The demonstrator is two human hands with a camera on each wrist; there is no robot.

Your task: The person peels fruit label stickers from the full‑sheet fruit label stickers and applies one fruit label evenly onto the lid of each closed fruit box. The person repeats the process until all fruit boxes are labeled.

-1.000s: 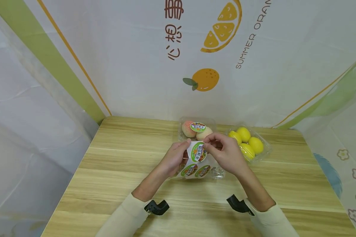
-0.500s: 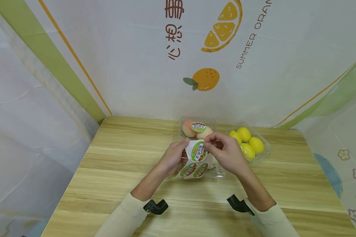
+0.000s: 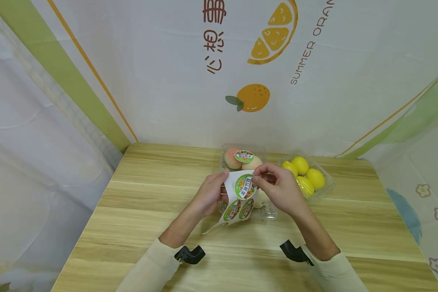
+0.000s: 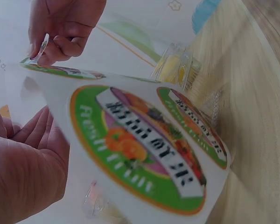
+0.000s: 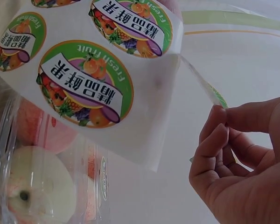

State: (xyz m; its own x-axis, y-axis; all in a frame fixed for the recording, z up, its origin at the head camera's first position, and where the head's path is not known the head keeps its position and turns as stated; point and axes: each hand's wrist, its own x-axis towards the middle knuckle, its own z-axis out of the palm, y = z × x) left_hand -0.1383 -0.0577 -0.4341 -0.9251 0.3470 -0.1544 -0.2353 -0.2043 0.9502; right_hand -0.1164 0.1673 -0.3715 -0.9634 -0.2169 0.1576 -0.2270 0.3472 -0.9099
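Left hand [image 3: 209, 194] gripped the sticker sheet [image 3: 231, 190] over the nearer peach box [image 3: 271, 211], apparently bracing it against the pull, while, as I watched, the right hand [image 3: 282, 189] pinched a partly lifted sticker [image 5: 218, 96] by its edge, presumably to spare the gummed underside.

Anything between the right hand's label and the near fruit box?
Yes, likely: the sheet, gripped by the left hand, partly hides the box in the head view. Nothing visible separates the right hand from the label, whose edge it pinches.
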